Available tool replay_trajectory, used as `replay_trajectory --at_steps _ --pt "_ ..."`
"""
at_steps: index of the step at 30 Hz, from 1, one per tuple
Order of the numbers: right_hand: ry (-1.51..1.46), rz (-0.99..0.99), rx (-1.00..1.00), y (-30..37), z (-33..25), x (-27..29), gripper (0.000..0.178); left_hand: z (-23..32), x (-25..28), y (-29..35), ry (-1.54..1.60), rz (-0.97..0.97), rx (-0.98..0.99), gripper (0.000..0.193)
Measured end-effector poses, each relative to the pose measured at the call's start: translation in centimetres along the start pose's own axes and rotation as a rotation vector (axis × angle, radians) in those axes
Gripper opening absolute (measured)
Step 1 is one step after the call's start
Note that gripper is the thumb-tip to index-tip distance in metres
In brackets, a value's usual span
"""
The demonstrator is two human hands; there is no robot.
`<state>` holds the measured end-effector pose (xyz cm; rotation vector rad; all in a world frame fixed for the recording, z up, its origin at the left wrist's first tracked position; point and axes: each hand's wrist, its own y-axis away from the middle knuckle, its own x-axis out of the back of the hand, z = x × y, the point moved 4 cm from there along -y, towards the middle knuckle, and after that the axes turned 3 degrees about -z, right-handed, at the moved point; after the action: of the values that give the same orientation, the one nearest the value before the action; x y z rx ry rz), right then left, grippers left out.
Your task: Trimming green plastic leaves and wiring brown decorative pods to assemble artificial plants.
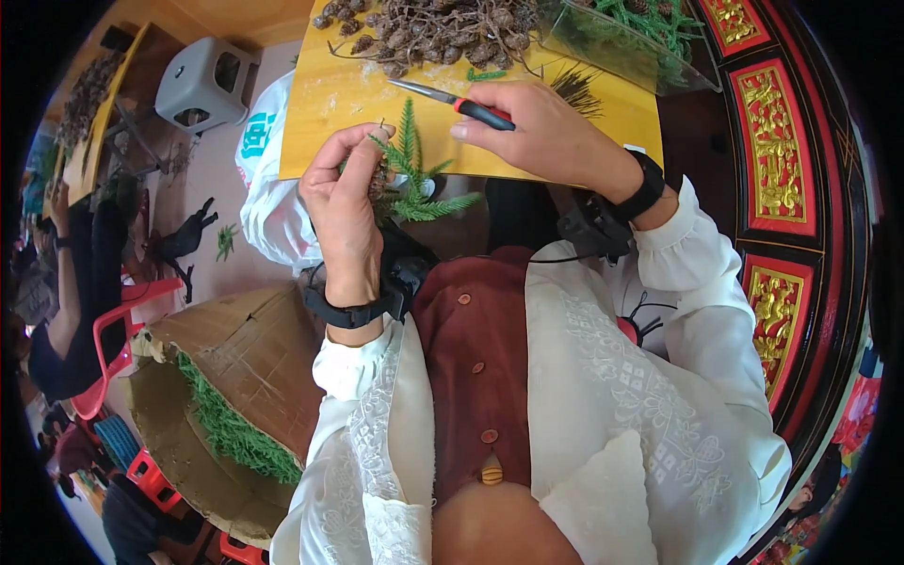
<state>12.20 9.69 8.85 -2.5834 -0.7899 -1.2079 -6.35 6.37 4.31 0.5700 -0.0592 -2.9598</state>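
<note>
Over the near edge of the yellow table (pixel 315 118), my left hand (pixel 344 198) pinches a green artificial pine sprig (pixel 411 155). A small brown pine cone (pixel 380 177) shows beside the fingers, partly hidden by the thumb and needles. My right hand (pixel 546 132) is closed around pliers (pixel 471 108) with red and black handles. Their slim metal jaws point left, above the sprig and apart from it. Beyond both hands lies a heap of brown pine cones (pixel 452 36) on wiry stems, with thin dark stems (pixel 576 91) near my right hand.
At the far right, a clear plastic bin (pixel 692 77) holds green sprigs. A white plastic bag (pixel 273 212) hangs by the table's left edge. On the left are a cardboard box (pixel 254 344) of greenery, a grey stool (pixel 193 89) and another person (pixel 71 320). Carved red-and-gold panels (pixel 774 146) stand right.
</note>
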Motion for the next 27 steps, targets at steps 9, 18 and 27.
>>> replay_trajectory --at_steps 9,18,27 --pt "0.049 0.006 0.016 1.1 -0.8 -1.4 0.033 0.8 -0.5 0.6 -0.113 0.055 -0.124 0.010" --pt "0.010 0.022 0.074 0.7 -0.7 -1.3 0.034 0.7 -0.6 0.5 -0.065 -0.011 -0.110 0.013" --pt "0.034 0.036 0.005 0.9 -0.5 -1.1 0.033 0.5 -0.4 0.6 -0.002 -0.058 0.012 0.018"
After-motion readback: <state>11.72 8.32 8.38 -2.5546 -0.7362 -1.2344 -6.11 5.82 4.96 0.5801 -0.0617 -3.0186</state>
